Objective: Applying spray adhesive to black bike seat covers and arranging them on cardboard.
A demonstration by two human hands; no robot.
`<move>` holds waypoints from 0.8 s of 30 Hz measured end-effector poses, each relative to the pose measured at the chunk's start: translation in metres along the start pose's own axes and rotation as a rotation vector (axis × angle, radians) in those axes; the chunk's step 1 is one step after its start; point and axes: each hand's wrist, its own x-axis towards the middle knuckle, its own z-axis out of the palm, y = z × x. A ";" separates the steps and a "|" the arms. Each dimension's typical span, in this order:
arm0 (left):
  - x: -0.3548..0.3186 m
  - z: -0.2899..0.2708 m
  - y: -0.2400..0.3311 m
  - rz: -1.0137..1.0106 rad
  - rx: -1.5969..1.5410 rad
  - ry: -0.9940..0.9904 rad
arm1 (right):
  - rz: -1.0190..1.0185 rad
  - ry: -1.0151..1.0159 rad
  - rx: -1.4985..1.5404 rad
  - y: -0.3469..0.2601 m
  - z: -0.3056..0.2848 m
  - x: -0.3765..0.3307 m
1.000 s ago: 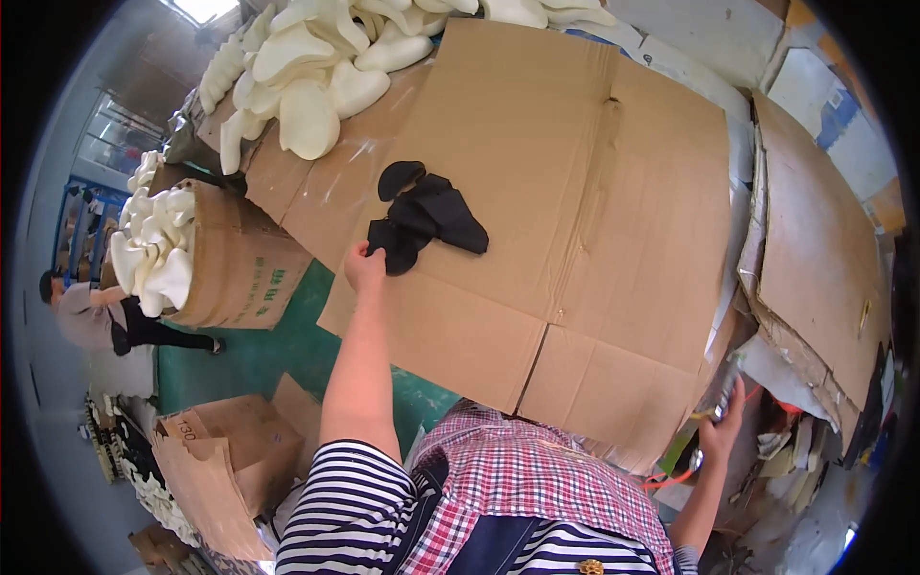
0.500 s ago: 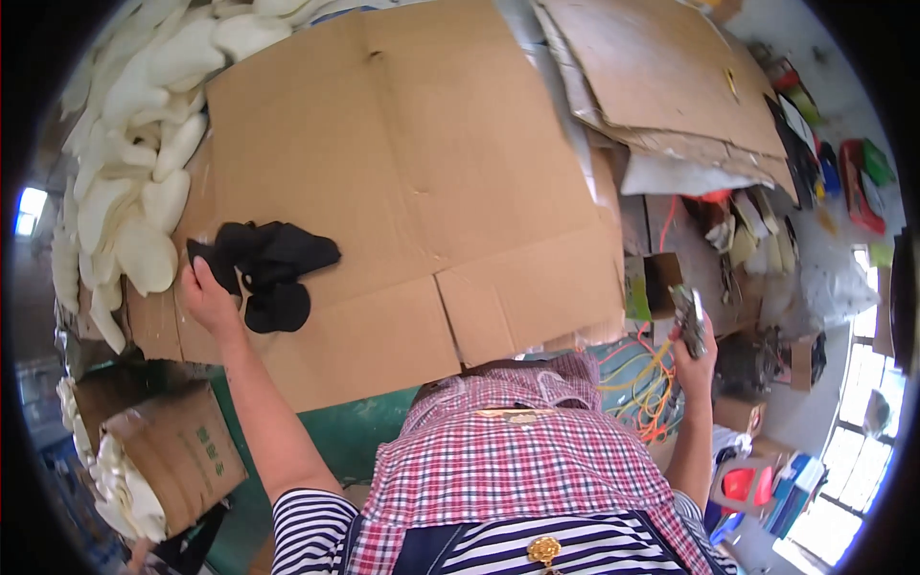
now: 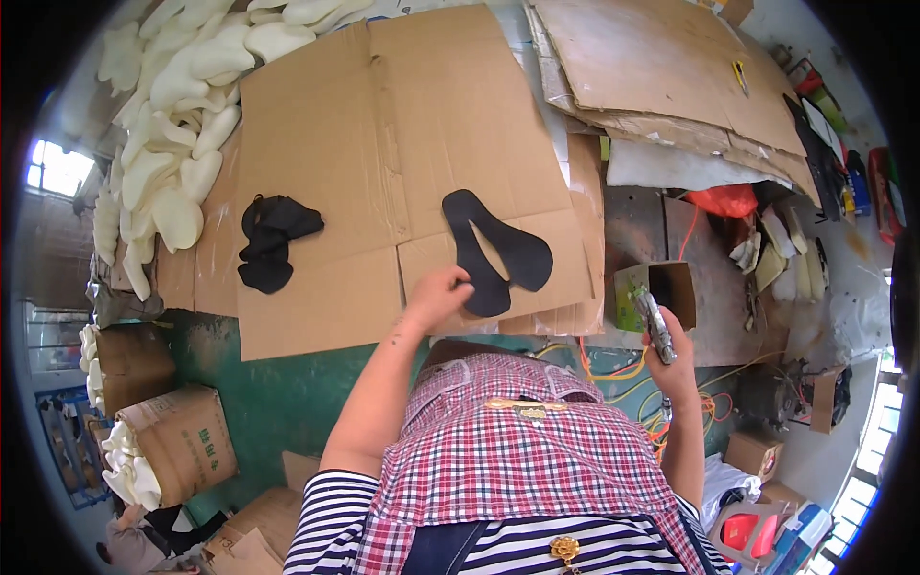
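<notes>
Head view: the left hand point(image 3: 443, 297), fingers curled, is at the left edge of a flat, slotted black piece point(image 3: 529, 257) on cardboard point(image 3: 316, 115); whether it grips cannot be told. The right hand point(image 3: 675, 356) grips a silvery tool point(image 3: 656, 328), clear of the piece. Positioning seems in hand; the next move calls for a smooth-lying piece.

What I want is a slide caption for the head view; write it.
Left hand by a flat black piece on brown cardboard, right hand holding a metallic tool.
</notes>
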 end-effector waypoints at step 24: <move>0.169 -0.059 0.098 0.060 -0.271 0.479 | 0.182 -0.062 0.172 0.050 0.001 -0.002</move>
